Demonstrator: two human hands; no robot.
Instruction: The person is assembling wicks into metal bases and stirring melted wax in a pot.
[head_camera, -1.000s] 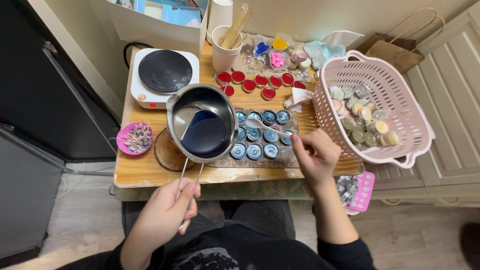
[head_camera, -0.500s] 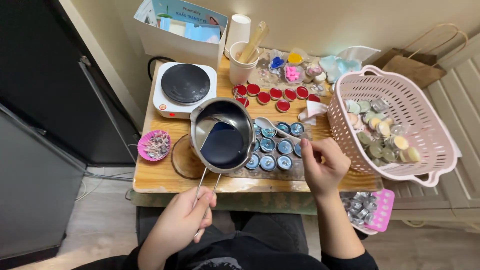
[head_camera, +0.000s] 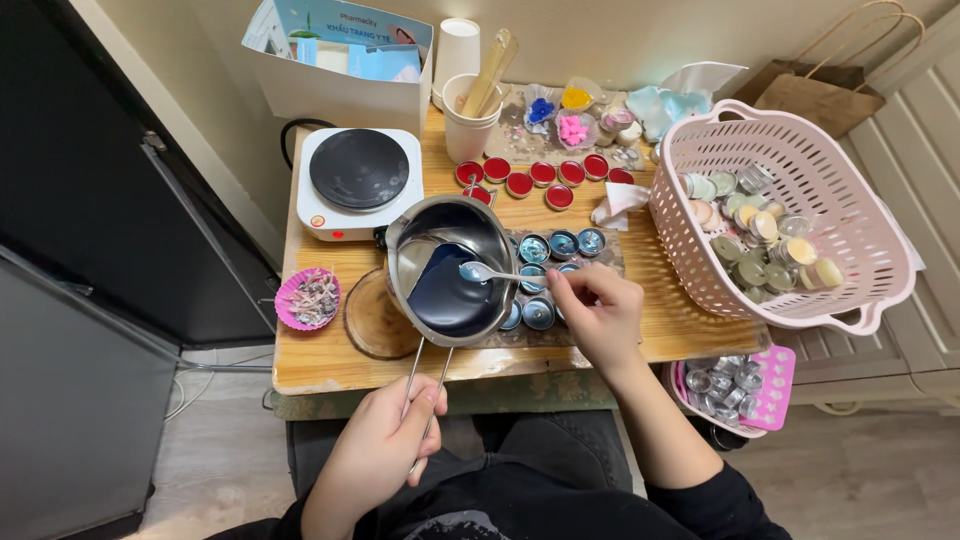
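Observation:
My left hand (head_camera: 385, 445) grips the wire handle of a steel melting pot (head_camera: 447, 268) that is tilted over the table and holds dark blue liquid. My right hand (head_camera: 598, 318) holds a small metal spoon (head_camera: 492, 273) whose bowl sits over the liquid inside the pot. Beside and partly under the pot lie several small round tins (head_camera: 561, 245) filled with dark blue. A round wooden coaster (head_camera: 377, 320) lies just left of the pot.
A white hot plate (head_camera: 358, 180) stands at the back left. Red-filled tins (head_camera: 540, 178), paper cups with wooden sticks (head_camera: 472, 118) and small moulds sit behind. A pink basket (head_camera: 790, 215) of tins is at the right, a pink cup (head_camera: 309, 298) at the left.
My right hand has brought the spoon from the tins into the pot. The view has shifted, so the table sits more to the right.

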